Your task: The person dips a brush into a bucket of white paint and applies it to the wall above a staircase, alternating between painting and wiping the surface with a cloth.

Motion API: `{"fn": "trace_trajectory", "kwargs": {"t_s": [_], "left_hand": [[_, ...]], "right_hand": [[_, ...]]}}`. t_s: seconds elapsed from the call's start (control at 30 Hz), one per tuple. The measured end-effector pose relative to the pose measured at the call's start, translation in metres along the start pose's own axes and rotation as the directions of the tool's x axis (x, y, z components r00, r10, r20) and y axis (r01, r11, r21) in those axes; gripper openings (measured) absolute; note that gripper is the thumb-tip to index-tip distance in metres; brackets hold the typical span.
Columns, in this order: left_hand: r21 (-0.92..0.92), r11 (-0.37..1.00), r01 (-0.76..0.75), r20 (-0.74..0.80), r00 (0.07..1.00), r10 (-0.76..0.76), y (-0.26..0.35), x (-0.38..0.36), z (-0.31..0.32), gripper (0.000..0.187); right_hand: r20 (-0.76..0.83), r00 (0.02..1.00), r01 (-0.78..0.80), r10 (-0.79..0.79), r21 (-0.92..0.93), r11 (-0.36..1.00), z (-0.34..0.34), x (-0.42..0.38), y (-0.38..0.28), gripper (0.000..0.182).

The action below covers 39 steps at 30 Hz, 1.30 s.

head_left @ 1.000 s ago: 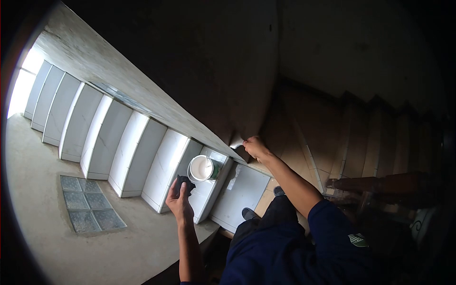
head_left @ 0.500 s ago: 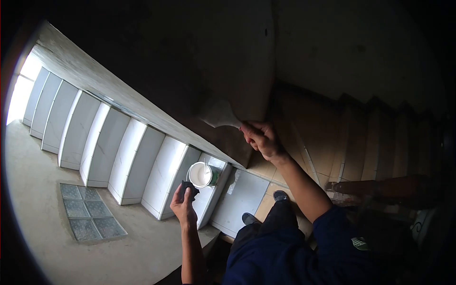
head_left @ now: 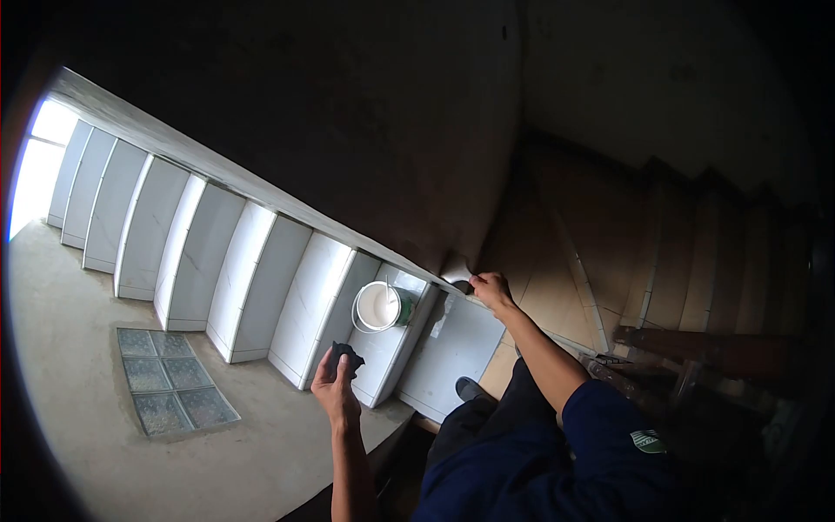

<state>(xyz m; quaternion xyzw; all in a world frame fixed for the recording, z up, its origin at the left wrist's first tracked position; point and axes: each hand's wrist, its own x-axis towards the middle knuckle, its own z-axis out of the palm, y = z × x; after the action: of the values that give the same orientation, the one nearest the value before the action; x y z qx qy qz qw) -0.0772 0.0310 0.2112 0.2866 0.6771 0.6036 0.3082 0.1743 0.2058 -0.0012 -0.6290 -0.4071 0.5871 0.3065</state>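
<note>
My right hand (head_left: 492, 292) is closed round the handle of a putty knife (head_left: 454, 267). Its wide blade lies against the dark wall face (head_left: 409, 209), near the corner by the lower end. On the other side, my left hand (head_left: 337, 396) grips a black, crumpled piece (head_left: 347, 358) between thumb and fingers. Just beyond it a bucket (head_left: 404, 310) of white paste stands on a white step, with a stick-like tool upright in the paste and its wire handle hanging to one side.
White tiled stairs (head_left: 287, 296) climb to the left towards a bright opening. A glass-block panel (head_left: 178, 383) is set in the grey wall. Brown steps (head_left: 678, 261) lie in shadow at the right, near a reddish-brown rail (head_left: 713, 345). My shoe (head_left: 472, 388) rests by a landing tile.
My right hand has brought the putty knife down along the wall to its lower corner. The left hand keeps its hold on the black piece, and the view has shifted slightly.
</note>
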Motion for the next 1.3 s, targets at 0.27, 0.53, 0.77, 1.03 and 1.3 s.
{"fn": "trace_trajectory", "kwargs": {"t_s": [0.27, 0.53, 0.77, 1.03, 1.3], "left_hand": [[-0.126, 0.991, -0.035, 0.066, 0.997, 0.044, 0.017, 0.016, 0.027, 0.034], [-0.088, 0.995, -0.039, 0.078, 0.996, 0.046, 0.014, 0.013, 0.035, 0.033], [-0.004, 1.0, -0.015, 0.027, 1.0, 0.015, 0.002, 0.007, 0.018, 0.032], [-0.024, 0.999, -0.032, 0.043, 0.999, 0.033, 0.017, 0.005, 0.034, 0.033], [-0.071, 0.997, -0.022, 0.09, 0.996, 0.029, 0.014, 0.007, 0.051, 0.033]], "right_hand": [[0.195, 0.882, 0.339, -0.43, 0.372, 0.864, -0.076, -0.146, -0.222, 0.024], [0.275, 0.849, 0.215, -0.452, 0.6, 0.77, -0.062, -0.079, -0.18, 0.023], [0.116, 0.992, -0.079, 0.054, 0.22, 0.972, -0.062, 0.017, -0.011, 0.022], [0.15, 0.887, 0.455, -0.437, -0.445, 0.771, -0.071, -0.025, -0.208, 0.027], [0.162, 0.747, 0.539, -0.645, 0.422, 0.729, -0.137, -0.148, -0.359, 0.025]]}}
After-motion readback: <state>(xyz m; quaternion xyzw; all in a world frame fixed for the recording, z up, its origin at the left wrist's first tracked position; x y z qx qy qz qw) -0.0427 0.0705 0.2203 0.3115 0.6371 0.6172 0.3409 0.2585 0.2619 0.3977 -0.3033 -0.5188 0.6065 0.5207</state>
